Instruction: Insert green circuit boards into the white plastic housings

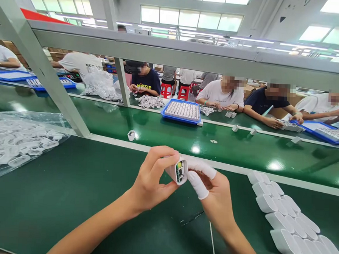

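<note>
My left hand (152,179) grips a small white charger housing (179,171) above the dark green bench; its open end shows a circuit board with a yellow part. My right hand (213,193), with white finger cots on thumb and forefinger, touches the open end of that housing. Rows of finished white housings (289,224) lie on the bench to the right of my right hand.
A clear plastic bag of white parts (18,141) lies at the left. Beyond the bench runs a glossy green conveyor (186,137) carrying a lone white housing (131,135). A blue tray (182,111) and several seated people are across it. A grey frame strut (44,69) slants at left.
</note>
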Demonstrator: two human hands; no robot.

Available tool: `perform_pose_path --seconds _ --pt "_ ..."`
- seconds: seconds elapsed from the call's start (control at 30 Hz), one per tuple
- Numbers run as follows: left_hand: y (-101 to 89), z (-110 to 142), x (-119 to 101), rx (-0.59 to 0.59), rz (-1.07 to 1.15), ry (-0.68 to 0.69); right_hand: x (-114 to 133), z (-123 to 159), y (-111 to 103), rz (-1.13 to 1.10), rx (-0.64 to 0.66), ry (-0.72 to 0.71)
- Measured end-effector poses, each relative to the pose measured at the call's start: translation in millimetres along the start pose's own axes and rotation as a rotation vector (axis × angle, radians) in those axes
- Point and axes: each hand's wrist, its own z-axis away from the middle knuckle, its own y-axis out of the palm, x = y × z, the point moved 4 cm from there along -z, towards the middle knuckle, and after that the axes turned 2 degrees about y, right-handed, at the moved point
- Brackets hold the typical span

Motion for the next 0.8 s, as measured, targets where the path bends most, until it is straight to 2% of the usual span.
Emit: perform_pose_path --seconds 0.13,0.33,0.47,0.57,0.7,0.8 --pt "0.6 0 -3 0.028 -0.076 0.013 0 2 -1 0.154 -0.034 -0.045" --pt "2.5 3 -15 0.073 -0.111 0.092 7 6 0 0.424 -0.081 -0.255" --pt "3.0 4 -20 0.060 -0.079 0.113 12 9 -5 0.499 -0.093 -0.278" --pt "4.2 4 -17 0.062 -0.035 0.070 14 3 -8 0.378 -0.080 -0.208" --pt "5.3 6 -9 0.060 -0.011 0.014 8 -8 -10 0.010 0.086 0.082" --pt "6.7 7 -7 0.083 -0.013 0.051 1 -10 -12 -0.128 0.183 0.263"
